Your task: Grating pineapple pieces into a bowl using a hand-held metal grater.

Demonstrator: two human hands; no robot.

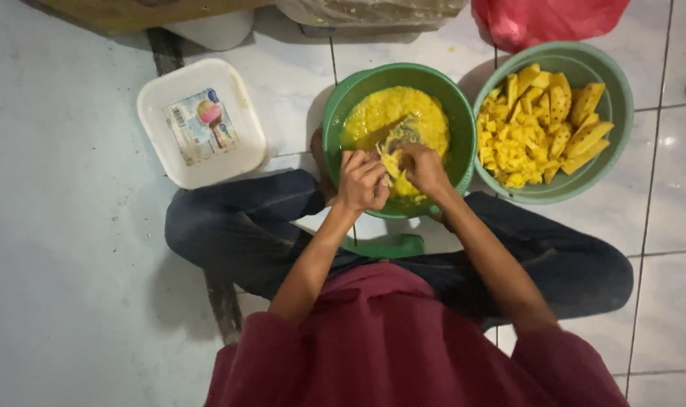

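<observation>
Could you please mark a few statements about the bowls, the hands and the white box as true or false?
1. Both hands work over the bowl of grated yellow pulp. True: the left hand and right hand meet above it, at a small grater.
2. The bowl of yellow chunks sits to the left of the pulp bowl. False: it sits on the right.
3. The white lidded box lies on the tiled floor at the left. True.
4. The white box stands open. False: its labelled lid is on.
5. The person sits cross-legged on the floor. True.
</observation>
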